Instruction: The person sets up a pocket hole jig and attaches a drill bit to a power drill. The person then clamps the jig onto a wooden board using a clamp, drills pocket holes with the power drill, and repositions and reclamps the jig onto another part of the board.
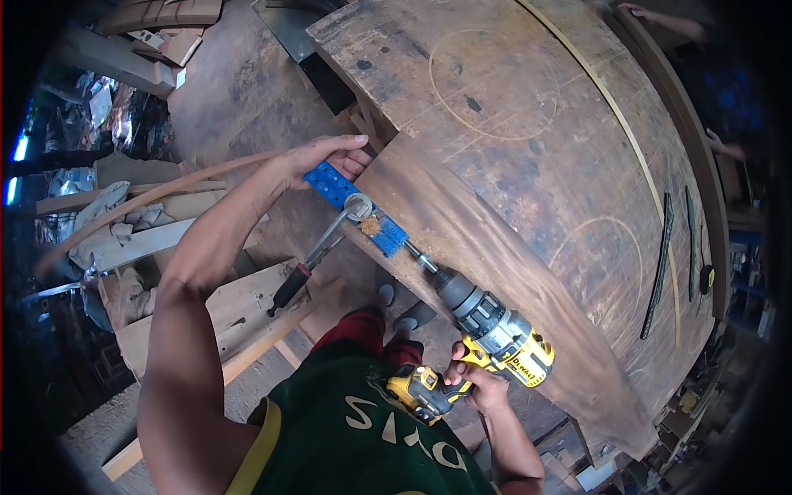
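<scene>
My right hand (476, 384) is wrapped around the handle of a yellow and black cordless drill (495, 338). Its bit points up and left, at the lower end of a blue drilling jig (334, 183). The jig lies along the edge of a brown wooden board (503, 247), with wood shavings on and around it. A bar clamp (318, 247) with a black and red handle presses its round pad on the jig. At the jig's upper end, my left hand (334, 157) curls its fingers against it, thumb stretched towards the board's corner.
The board rests on a large stained worktable (511, 91). A thin wooden strip (610, 91) and dark narrow pieces (657, 268) lie across it, near a tape measure (707, 279). Lumber pieces (157, 243) are piled at left. Another person's hand (726, 147) shows at the far right.
</scene>
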`<state>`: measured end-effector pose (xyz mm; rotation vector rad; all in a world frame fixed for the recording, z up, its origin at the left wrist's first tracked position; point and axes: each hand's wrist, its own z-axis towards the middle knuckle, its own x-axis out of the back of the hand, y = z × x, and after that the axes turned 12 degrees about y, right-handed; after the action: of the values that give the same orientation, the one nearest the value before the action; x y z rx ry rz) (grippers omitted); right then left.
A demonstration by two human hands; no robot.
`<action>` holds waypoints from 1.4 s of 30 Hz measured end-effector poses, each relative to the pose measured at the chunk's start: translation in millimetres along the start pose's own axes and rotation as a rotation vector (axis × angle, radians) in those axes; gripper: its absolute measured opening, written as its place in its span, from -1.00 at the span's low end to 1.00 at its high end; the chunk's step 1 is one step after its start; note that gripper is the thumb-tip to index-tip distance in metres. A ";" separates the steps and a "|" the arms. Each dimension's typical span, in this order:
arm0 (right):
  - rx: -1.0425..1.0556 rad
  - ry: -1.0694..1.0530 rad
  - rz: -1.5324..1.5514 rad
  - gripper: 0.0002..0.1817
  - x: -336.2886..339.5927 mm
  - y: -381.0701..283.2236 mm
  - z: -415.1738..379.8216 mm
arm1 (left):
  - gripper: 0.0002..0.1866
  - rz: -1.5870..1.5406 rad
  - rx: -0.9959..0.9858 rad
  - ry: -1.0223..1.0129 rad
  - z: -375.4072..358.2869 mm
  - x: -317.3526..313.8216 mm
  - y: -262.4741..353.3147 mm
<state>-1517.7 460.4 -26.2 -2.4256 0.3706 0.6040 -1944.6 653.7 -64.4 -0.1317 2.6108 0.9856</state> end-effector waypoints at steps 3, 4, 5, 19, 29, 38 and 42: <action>-0.022 -0.017 0.003 -0.65 5.5 4.5 2.6 | -0.30 0.028 -0.006 0.013 2.3 4.2 -2.0; -0.028 -0.015 0.001 -0.65 4.9 5.3 2.5 | -0.30 0.027 -0.003 0.005 3.9 7.2 -3.1; -0.020 0.002 0.032 -0.63 -4.0 2.7 1.0 | -0.30 0.022 -0.001 0.006 4.7 8.2 -4.3; -0.060 0.009 0.014 -0.61 -4.9 8.0 7.6 | -0.31 0.061 -0.039 0.061 -5.3 -1.5 1.6; -0.142 0.086 0.094 -0.58 -23.5 3.1 5.7 | -0.33 0.094 -0.056 0.102 -6.5 -3.6 0.6; -0.052 0.046 0.052 -0.66 -0.6 25.5 23.1 | -0.45 0.559 -0.266 0.525 -16.7 -17.5 9.9; 0.021 0.040 0.044 -0.68 4.0 25.8 22.9 | -0.64 0.595 -0.484 0.701 -18.7 -26.6 -9.0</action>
<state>-1532.1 454.0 -57.2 -2.4184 0.4460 0.5683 -1923.2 633.7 -47.6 0.2493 3.0194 2.0948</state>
